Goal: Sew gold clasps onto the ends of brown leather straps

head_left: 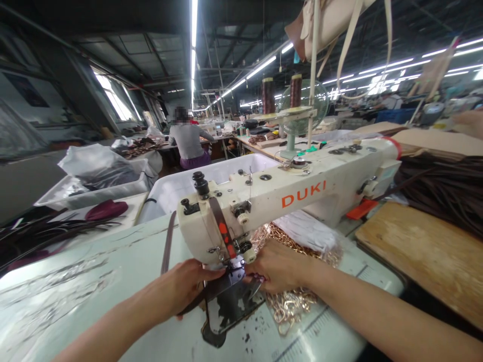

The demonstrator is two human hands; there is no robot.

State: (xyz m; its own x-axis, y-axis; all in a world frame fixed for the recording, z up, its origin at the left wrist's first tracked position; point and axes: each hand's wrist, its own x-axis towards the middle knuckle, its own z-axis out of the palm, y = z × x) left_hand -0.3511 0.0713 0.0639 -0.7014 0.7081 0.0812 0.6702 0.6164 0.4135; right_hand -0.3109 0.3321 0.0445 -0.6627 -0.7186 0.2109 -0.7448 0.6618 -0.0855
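Lower centre of frame: dark strap (222,284) lies under the sewing machine (271,201) foot, between the 2 hands. Left hand (188,289) pinches the strap's left edge, fingers closed on it. Right hand (277,266) presses its right side, fingers curled narrow. Gold chain (294,306) lies just beside, on the counter (94,281).

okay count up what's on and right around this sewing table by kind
Sewing machine: 1
Thread cones: 2
Desk fan: 1
White bins: 2
Wooden board: 1
Dark strap at the left hand and right hand: 1
Total: 8
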